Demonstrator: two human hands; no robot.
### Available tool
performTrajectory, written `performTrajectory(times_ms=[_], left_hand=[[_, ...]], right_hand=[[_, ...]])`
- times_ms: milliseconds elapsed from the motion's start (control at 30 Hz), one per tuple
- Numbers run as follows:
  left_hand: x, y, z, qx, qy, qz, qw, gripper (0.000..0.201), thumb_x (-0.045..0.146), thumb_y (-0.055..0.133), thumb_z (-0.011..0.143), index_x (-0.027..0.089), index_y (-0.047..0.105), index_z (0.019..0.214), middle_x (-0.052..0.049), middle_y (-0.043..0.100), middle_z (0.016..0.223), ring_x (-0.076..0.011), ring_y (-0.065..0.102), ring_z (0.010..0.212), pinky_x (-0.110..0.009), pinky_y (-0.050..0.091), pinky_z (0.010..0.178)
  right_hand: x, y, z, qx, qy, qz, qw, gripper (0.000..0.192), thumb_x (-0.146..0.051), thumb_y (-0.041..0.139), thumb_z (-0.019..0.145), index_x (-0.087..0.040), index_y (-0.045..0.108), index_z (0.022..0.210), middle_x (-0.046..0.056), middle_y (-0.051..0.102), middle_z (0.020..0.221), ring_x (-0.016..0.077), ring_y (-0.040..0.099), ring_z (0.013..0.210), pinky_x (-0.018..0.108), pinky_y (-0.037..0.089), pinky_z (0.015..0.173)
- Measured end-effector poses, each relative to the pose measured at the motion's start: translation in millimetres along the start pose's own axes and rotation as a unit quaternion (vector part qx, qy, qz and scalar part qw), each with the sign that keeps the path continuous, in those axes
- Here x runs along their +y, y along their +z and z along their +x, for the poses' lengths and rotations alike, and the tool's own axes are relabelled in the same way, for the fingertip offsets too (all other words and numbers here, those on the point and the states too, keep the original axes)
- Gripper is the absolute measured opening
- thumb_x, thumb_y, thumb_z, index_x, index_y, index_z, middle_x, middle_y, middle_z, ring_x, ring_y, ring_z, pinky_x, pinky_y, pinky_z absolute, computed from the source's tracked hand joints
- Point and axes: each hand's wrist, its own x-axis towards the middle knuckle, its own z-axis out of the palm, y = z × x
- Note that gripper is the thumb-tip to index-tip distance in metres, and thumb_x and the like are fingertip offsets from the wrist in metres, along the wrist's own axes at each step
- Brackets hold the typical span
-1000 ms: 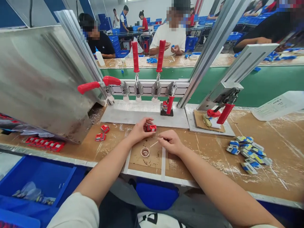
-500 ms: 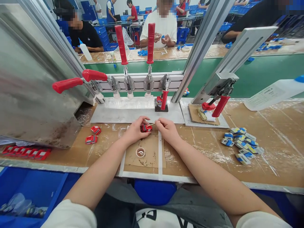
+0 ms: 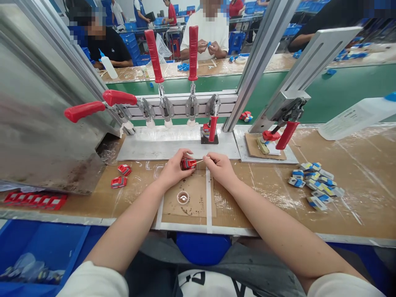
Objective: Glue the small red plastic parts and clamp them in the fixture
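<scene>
Between the fingers of my left hand (image 3: 173, 168) is a red toy car body (image 3: 188, 163) with grey parts, held just above the work surface. My right hand (image 3: 220, 168) pinches a thin pale stick (image 3: 199, 161), whose tip meets or nearly meets the car's right side; exact contact is too small to tell. Below the hands, a small round cup (image 3: 183, 198) with some liquid stands on a stained cardboard sheet (image 3: 198, 209). Two similar red toy cars (image 3: 119, 182) lie on the bench to the left of my left hand.
Ahead stands a row of red-handled toggle clamps (image 3: 193, 53) over a metal plate (image 3: 161, 145). Another clamp (image 3: 287, 135) presses parts at right. Several blue-white pieces (image 3: 318, 187) are heaped at right, near a large bottle (image 3: 349, 119). Red pieces (image 3: 35, 200) line the left edge. Co-workers sit opposite.
The toy car has tilted slightly in my left hand, and the stick's angle has shifted a little. The whole view has moved slightly. Both hands keep their holds.
</scene>
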Motion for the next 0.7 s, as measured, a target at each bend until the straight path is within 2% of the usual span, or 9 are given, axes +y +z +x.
performTrajectory(times_ms=[167,433,567,700], left_hand=[[1.4,1.4,-0.4,-0.016,0.018,0.006,1.000,0.050,0.018,0.077,0.083,0.027,0.053,0.126,-0.002,0.070,0.113,-0.0160,0.069,0.093,-0.030,0.053,0.085],[-0.4,1.6,0.3,-0.007,0.014,-0.010,1.000,0.051,0.021,0.079,0.083,0.026,0.053,0.126,-0.003,0.070,0.113,-0.0172,0.070,0.094,-0.031,0.054,0.086],[-0.9,1.9,0.5,0.001,0.012,-0.013,1.000,0.049,0.022,0.079,0.083,0.026,0.053,0.125,-0.004,0.071,0.115,-0.0182,0.071,0.097,-0.033,0.055,0.089],[-1.9,2.9,0.3,0.004,0.011,-0.027,1.000,0.048,0.022,0.079,0.084,0.026,0.054,0.124,-0.005,0.071,0.118,-0.0181,0.071,0.098,-0.033,0.056,0.090]], right_hand=[[1.7,2.2,0.5,-0.010,0.020,0.034,0.999,0.043,-0.047,0.054,0.093,-0.023,0.038,0.061,-0.004,0.039,0.058,0.0135,0.038,0.061,0.030,0.031,0.061],[1.7,0.5,1.2,-0.031,0.020,0.030,0.999,0.040,-0.043,0.053,0.091,-0.023,0.038,0.059,-0.004,0.035,0.057,0.0127,0.034,0.059,0.029,0.028,0.058],[1.8,-2.7,2.4,0.003,0.022,-0.006,1.000,0.038,-0.039,0.054,0.087,-0.023,0.035,0.058,-0.005,0.029,0.057,0.0122,0.031,0.058,0.029,0.024,0.057],[-1.8,-5.4,1.9,0.036,-0.008,-0.049,0.998,0.038,-0.038,0.054,0.089,-0.023,0.035,0.059,-0.004,0.031,0.058,0.0121,0.032,0.058,0.030,0.024,0.057]])
